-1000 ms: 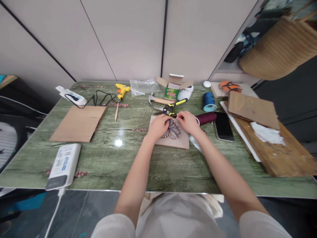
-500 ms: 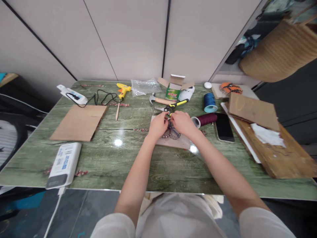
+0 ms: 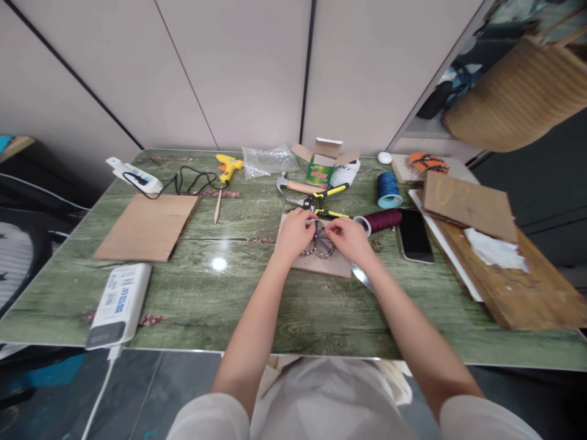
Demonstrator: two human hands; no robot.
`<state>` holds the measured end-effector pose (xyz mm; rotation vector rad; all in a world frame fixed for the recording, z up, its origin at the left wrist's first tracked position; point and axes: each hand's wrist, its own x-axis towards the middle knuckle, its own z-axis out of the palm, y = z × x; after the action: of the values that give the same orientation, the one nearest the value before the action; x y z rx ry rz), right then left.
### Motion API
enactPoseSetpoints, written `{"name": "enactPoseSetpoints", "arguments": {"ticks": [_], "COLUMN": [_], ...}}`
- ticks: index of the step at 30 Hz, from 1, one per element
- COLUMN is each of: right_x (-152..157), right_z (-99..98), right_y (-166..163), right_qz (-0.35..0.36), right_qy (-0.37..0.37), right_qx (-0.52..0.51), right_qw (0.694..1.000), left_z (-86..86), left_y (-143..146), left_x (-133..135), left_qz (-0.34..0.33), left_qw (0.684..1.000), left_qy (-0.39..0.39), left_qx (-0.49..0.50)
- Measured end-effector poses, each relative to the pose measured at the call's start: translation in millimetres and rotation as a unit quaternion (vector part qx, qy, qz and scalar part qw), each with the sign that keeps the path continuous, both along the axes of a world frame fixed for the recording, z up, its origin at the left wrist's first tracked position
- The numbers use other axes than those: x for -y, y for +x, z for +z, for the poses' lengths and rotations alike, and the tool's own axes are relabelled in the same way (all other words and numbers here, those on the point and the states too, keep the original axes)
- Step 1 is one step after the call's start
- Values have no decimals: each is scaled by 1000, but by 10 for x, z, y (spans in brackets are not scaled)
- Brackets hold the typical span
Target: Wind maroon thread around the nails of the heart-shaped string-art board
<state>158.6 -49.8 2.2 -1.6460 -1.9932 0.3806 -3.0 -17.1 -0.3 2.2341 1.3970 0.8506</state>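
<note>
A small wooden board (image 3: 326, 264) lies on the green table (image 3: 257, 305), carrying a ring of nails strung with dark thread (image 3: 323, 243). My left hand (image 3: 293, 233) rests on the board's left side, its fingers curled at the nails. On the right side, my right hand (image 3: 349, 237) pinches something thin over the nails, probably the thread. A maroon thread spool (image 3: 380, 220) lies just right of my right hand. Yellow-handled pliers (image 3: 321, 201) sit right behind my fingers.
A blue spool (image 3: 387, 188), hammer (image 3: 293, 184), open green box (image 3: 321, 166), glue gun (image 3: 226, 165) and plastic bag (image 3: 268, 160) stand at the back. A phone (image 3: 413, 234) and stacked boards (image 3: 495, 244) lie right. Cardboard (image 3: 147, 226), pencil (image 3: 216, 206), power strip (image 3: 134, 175) and power bank (image 3: 118, 304) lie left.
My right hand drew left over the nails beside my left hand, then shifted back right and toward me. My left hand stayed on the board's left side.
</note>
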Motion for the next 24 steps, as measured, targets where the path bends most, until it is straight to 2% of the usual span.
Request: {"name": "enactPoseSetpoints", "arguments": {"ticks": [7,15,19,24], "right_x": [17,62,61,44], "right_z": [-35,-107,-150,-165], "right_y": [5,56,60,15], "right_qz": [0,30,27,-13], "right_qy": [13,52,73,57], "right_qx": [-23,-56,-74,-109], "right_qw": [1000,997,994,992], "left_z": [35,-44,12,93], "left_y": [111,189,184,176], "left_x": [103,37,-2,8], "left_qz": [18,49,38,40], "left_qw": [998,995,993,994], "left_qy": [-31,-85,-109,-103], "left_qx": [-44,-12,8,14]}}
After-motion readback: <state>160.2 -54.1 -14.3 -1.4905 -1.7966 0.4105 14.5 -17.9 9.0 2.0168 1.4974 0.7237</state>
